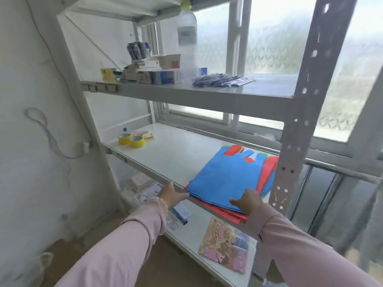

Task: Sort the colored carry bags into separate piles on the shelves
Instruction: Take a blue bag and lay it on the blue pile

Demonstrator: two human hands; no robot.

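my left hand (pixel 173 194) lay open beside the blue bag (pixel 226 177); right hand (pixel 247 200) rested on it, grip unclear; i judged peeling it alone wisest

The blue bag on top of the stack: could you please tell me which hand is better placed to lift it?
Probably the right. The right hand lies on the blue bag near its front edge, while the left hand only touches the left front corner of the stack.
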